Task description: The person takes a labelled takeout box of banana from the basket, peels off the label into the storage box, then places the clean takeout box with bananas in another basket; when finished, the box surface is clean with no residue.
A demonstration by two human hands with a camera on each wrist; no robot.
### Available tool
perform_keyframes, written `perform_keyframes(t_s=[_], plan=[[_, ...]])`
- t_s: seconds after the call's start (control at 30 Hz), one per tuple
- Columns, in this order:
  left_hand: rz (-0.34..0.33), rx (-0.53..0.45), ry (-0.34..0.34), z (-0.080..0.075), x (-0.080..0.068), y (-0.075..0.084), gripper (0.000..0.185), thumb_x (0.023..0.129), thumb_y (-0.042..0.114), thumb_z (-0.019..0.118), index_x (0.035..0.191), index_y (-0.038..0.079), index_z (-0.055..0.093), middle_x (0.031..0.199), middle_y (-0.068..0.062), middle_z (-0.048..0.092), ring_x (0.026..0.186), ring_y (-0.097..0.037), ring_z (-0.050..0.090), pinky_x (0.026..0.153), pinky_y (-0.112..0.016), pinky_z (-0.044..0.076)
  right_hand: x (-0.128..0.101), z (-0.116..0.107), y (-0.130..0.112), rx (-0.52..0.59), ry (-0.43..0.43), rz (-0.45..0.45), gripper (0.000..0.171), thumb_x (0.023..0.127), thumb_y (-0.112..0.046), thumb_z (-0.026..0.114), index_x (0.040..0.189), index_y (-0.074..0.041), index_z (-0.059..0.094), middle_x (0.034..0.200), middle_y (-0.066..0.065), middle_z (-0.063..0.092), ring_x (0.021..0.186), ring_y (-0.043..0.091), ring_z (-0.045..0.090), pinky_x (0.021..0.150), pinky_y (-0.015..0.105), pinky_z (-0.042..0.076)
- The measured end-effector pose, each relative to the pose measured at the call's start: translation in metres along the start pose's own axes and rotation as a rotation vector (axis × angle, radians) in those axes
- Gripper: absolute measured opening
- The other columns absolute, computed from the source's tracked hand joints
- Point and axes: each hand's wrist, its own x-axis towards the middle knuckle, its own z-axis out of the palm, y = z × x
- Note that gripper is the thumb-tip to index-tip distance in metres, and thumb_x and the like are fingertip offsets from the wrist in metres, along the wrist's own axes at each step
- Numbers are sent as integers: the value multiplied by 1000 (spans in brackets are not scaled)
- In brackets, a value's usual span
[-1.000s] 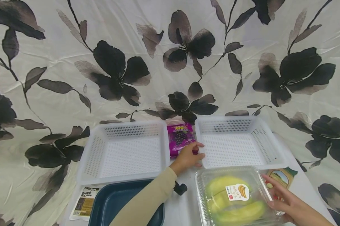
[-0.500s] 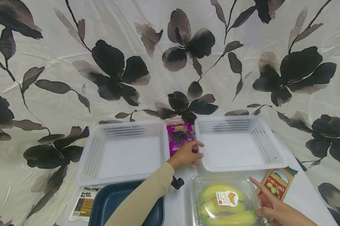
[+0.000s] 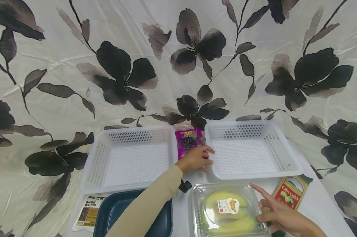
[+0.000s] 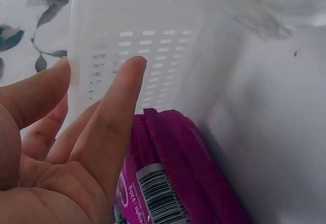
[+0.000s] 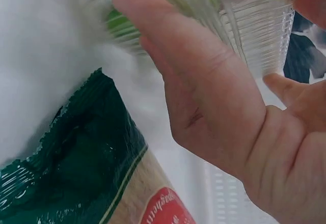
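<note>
My left hand (image 3: 194,158) touches the near-left rim of the right white basket (image 3: 252,177); its fingers look spread before a slotted basket wall in the left wrist view. Beside it lies a purple packet (image 3: 189,140) with a grape picture, partly covered by the hand in the head view. A clear plastic box (image 3: 197,210) of bananas (image 3: 223,215) stands on the table at the front right. Against the box's right side rests my right hand (image 3: 282,215), index finger straight, thumb on the box's edge. Just behind that hand lies a spaghetti packet (image 3: 289,192), partly hidden by it.
The left white basket (image 3: 131,164) stands at the back left. In front of it is a dark blue tray (image 3: 108,205), partly under my left sleeve. A white and brown packet (image 3: 89,212) lies left of the tray. Floral cloth (image 3: 196,49) hangs behind.
The box of bananas has moved left with my right hand at its side, uncovering more of the spaghetti packet. My left hand has stayed almost still at the basket rim.
</note>
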Motion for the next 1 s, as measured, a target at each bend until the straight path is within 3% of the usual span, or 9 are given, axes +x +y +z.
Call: perform_keyframes(t_s=[0.23, 0.37, 0.47, 0.8, 1.0], plan=[[8, -9, -11, -1, 0, 2, 36, 92, 6, 75, 125, 16, 64, 112, -8, 70, 101, -29, 71, 73, -45, 65, 8, 1, 0, 23, -17, -29, 98, 100, -6, 58, 161, -29, -15, 111, 12, 33, 103, 27, 66, 83, 48, 63], [6, 23, -7, -1, 0, 4, 36, 92, 7, 75, 125, 16, 64, 112, -8, 71, 94, -21, 72, 68, -40, 65, 11, 1, -1, 41, -37, -35, 98, 100, -6, 59, 161, -31, -14, 109, 11, 31, 104, 27, 67, 81, 45, 63], [4, 49, -9, -1, 0, 5, 36, 92, 8, 75, 125, 17, 64, 114, -8, 71, 98, -24, 72, 64, -35, 64, 13, 1, -2, 53, -35, -40, 98, 100, -5, 59, 161, -32, -13, 109, 11, 31, 106, 29, 68, 82, 47, 63], [-5, 93, 1, 0, 0, 7, 39, 92, 10, 76, 128, 14, 63, 109, -6, 72, 91, -16, 68, 62, -32, 64, 19, 4, -6, -14, 30, -23, 100, 99, -8, 62, 162, -32, -12, 109, 13, 27, 105, 30, 68, 82, 53, 62], [-7, 87, 2, -1, 1, 7, 37, 91, 9, 76, 126, 15, 64, 107, -6, 72, 91, -16, 68, 62, -33, 64, 20, 5, -7, -63, 56, -6, 99, 99, -11, 62, 163, -30, -11, 111, 13, 29, 100, 26, 65, 70, 38, 63]])
